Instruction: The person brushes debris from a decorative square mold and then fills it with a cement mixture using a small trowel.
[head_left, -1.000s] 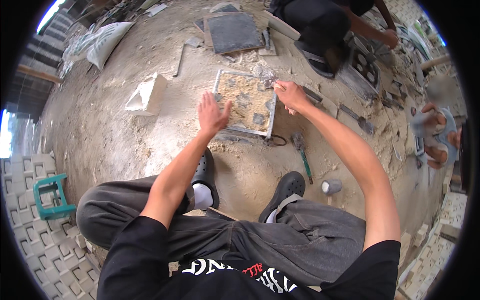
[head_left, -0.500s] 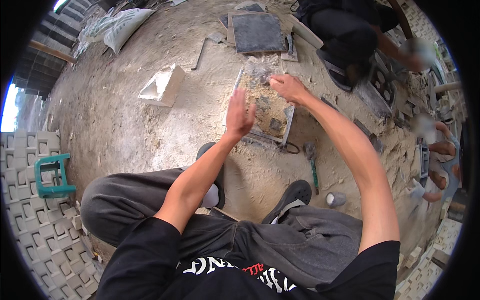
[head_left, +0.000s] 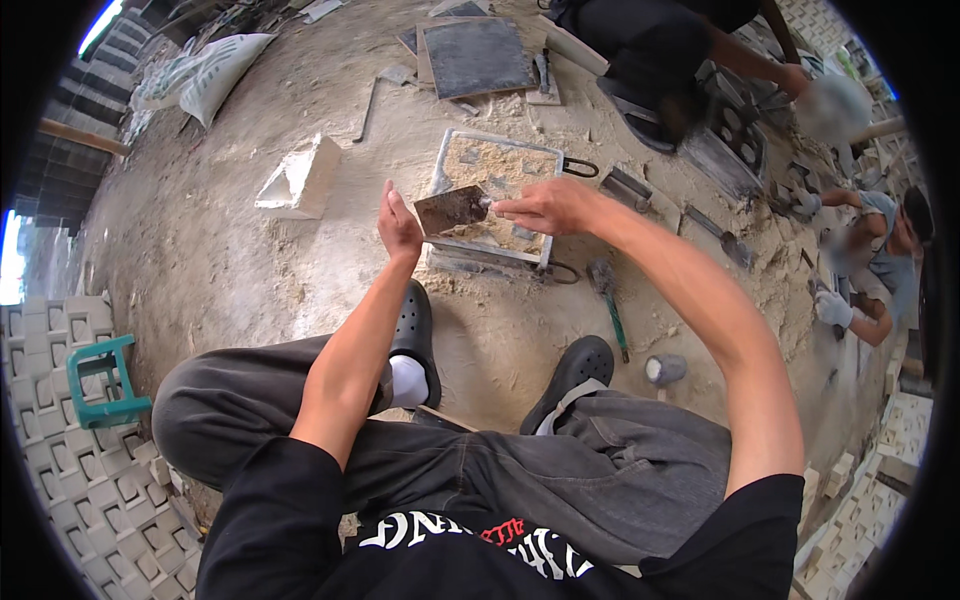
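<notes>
In front of me on the ground is a shallow metal frame (head_left: 500, 255) with loop handles, filled with crumbly tan sand (head_left: 492, 160) and a few dark grey flat pieces. Gripped by its handle in my right hand (head_left: 555, 207), a trowel (head_left: 450, 210) with a broad, dirty metal blade extends leftward over the near part of the sand. My left hand (head_left: 400, 225) is upright at the frame's left side, fingers straight, close to the blade's left end. Whether it touches the blade, I cannot tell.
A white block (head_left: 300, 180) lies left, dark square plates (head_left: 478, 55) beyond the frame. A green-handled brush (head_left: 608, 310) and a small cup-like container (head_left: 665, 369) lie right. Co-workers crouch at far right, one near a dark metal mould (head_left: 735, 150). A green stool (head_left: 105, 380) stands left.
My right hand has drawn the trowel from the far end of the frame toward me, its blade now pointing left. My left hand has moved left from over the sand to the frame's side.
</notes>
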